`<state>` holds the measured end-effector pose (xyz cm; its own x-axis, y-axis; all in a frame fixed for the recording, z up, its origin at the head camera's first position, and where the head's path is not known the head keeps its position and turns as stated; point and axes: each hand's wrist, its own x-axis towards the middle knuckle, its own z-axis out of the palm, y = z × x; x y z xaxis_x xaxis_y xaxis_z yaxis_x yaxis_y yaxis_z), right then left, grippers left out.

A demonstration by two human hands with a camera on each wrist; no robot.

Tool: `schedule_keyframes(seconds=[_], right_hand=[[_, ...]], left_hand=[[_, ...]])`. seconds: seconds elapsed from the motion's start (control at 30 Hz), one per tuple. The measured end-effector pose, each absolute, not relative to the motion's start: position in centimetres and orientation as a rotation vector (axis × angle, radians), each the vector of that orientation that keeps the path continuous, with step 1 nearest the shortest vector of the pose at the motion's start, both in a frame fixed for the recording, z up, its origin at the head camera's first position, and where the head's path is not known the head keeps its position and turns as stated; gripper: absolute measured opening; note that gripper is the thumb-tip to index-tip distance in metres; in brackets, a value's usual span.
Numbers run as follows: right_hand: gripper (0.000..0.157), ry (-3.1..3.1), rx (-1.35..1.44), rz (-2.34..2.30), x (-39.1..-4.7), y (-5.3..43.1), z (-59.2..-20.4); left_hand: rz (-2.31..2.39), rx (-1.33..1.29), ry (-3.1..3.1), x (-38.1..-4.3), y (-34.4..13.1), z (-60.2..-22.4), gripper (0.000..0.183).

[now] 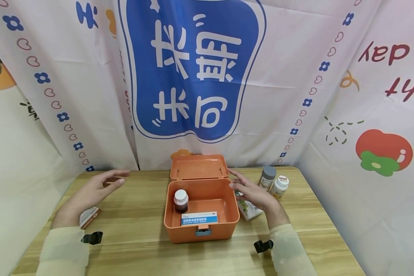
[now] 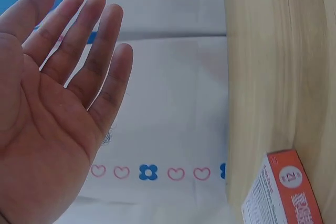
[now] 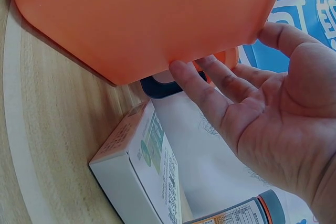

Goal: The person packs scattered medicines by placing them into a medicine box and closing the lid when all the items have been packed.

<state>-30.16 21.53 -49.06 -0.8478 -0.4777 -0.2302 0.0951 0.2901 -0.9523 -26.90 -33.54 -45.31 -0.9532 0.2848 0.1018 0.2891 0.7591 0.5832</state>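
An orange storage box (image 1: 184, 234) stands on the table with its lid (image 1: 200, 167) tipped back. Inside it, a dark bottle with a white cap (image 1: 181, 201) is upright at the left, and a blue and white medicine carton (image 1: 199, 218) leans by the front wall. My right hand (image 1: 255, 194) is at the box's back right corner; in the right wrist view its fingertips (image 3: 178, 69) are at the orange edge, fingers mostly straight. To the left of the box, my left hand (image 1: 96, 188) hovers with nothing in it, its palm (image 2: 50, 135) bare and fingers extended.
Right of the box lie a white and green carton (image 1: 250, 211), a grey-capped bottle (image 1: 267, 177) and a white-capped bottle (image 1: 280, 187). An orange and white carton (image 1: 89, 217) is beside my left forearm. Printed cloth (image 1: 151, 153) hangs behind the table (image 1: 134, 230).
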Motion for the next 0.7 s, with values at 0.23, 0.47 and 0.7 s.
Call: schedule_keyframes(seconds=[0.23, 0.47, 0.7], right_hand=[[0.066, 2.086, -0.337, -1.591, -30.2, 21.5, -49.1], [0.067, 2.081, -0.344, -1.593, -30.3, 21.5, -49.2], [0.068, 2.082, -0.336, -1.587, -30.3, 21.6, -49.3]], left_hand=[[-0.979, -0.44, -2.956, -26.9, -34.8, -45.8, 0.045], [-0.963, -0.386, -2.98, -26.8, -36.1, -46.3, 0.048], [-0.918, -0.362, -2.986, -26.7, -37.0, -47.3, 0.051]])
